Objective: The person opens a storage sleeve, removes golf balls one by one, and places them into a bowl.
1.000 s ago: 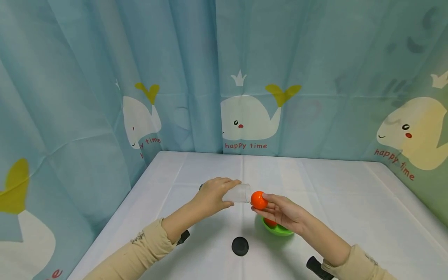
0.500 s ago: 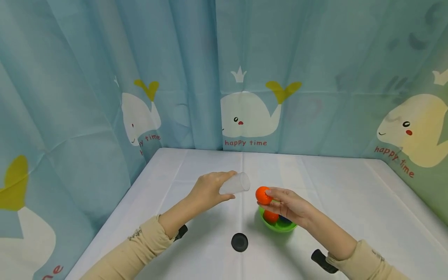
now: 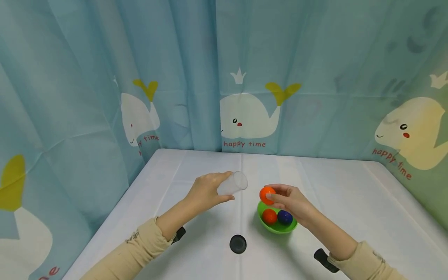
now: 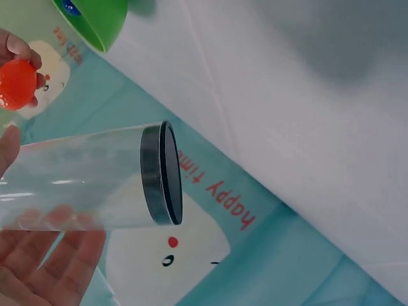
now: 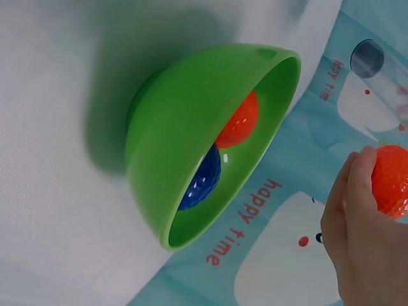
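My left hand (image 3: 206,190) grips a clear plastic tube (image 3: 231,184), held tilted above the table with its open end up and to the right. A black end cap (image 4: 156,173) closes the tube's other end in the left wrist view. Between thumb and fingers, my right hand (image 3: 295,204) pinches an orange golf ball (image 3: 266,194) over the far rim of a green bowl (image 3: 278,230). Inside the bowl lie another orange ball (image 5: 240,122) and a dark blue golf ball (image 5: 203,182). Nothing shows inside the tube.
A round black lid (image 3: 238,244) lies on the white tabletop (image 3: 196,256), left of the bowl and nearer the person. Blue curtains (image 3: 196,77) with whale prints hang behind the table and at its sides.
My right hand has moved right, carrying the orange ball away from the tube's mouth, and uncovers the bowl's blue ball. My left hand has raised the tube's open end and shifted slightly left.
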The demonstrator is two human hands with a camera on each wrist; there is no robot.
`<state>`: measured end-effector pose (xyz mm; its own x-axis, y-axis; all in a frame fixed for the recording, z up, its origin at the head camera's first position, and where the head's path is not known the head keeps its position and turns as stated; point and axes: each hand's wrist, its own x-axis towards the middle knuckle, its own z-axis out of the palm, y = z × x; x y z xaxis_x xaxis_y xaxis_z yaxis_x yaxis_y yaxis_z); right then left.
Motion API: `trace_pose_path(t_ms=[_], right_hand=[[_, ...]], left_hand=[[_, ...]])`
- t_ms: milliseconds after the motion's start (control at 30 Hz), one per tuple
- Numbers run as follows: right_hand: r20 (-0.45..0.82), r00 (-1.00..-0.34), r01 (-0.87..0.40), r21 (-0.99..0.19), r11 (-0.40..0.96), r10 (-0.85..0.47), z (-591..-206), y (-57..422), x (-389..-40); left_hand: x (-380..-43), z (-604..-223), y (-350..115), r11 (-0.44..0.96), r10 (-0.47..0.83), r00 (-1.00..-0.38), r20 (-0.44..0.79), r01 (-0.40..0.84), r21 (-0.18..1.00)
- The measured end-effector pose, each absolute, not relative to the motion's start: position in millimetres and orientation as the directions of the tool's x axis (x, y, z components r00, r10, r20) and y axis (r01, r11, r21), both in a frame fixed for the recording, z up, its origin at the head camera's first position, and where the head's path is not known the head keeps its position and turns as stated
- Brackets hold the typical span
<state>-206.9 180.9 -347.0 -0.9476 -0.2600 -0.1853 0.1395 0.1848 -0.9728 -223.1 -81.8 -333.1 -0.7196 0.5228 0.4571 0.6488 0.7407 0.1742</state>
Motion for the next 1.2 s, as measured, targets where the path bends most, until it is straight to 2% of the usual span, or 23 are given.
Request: trace_pose_path(t_ms=[233, 367, 533, 733, 900, 1033, 1200], right_hand=[[-0.08, -0.981, 0.001, -0.914, 0.405, -0.177, -348.0, 178.8, -206.4], [0.017, -0.979, -0.114, -0.87, 0.48, -0.201, -349.4, 179.2, -206.5], [0.153, -0.953, -0.27, -0.818, 0.507, -0.261, -354.1, 183.7, -210.9], [0.236, -0.916, -0.377, -0.78, 0.5, -0.323, -360.3, 188.0, -215.6], [0.256, -0.878, -0.46, -0.689, 0.561, -0.405, -364.5, 192.2, -217.0], [0.225, -0.849, -0.503, -0.621, 0.601, -0.479, -363.4, 196.9, -219.0], [0.216, -0.832, -0.533, -0.566, 0.629, -0.511, -361.8, 200.1, -221.0]], left_hand=[[-220.3, -332.7, -80.2, 0.737, 0.481, -0.745, 0.463, 0.629, 0.246], [-220.5, -333.1, -80.4, 0.751, 0.43, -0.771, 0.471, 0.594, 0.287], [-221.7, -334.7, -82.2, 0.727, 0.354, -0.823, 0.444, 0.541, 0.423], [-222.8, -337.2, -83.9, 0.646, 0.296, -0.872, 0.39, 0.483, 0.591], [-223.1, -339.6, -84.4, 0.616, 0.289, -0.88, 0.377, 0.472, 0.63], [-225.2, -341.7, -84.0, 0.598, 0.288, -0.881, 0.376, 0.472, 0.648], [-226.4, -343.7, -83.7, 0.598, 0.281, -0.887, 0.366, 0.46, 0.656]])
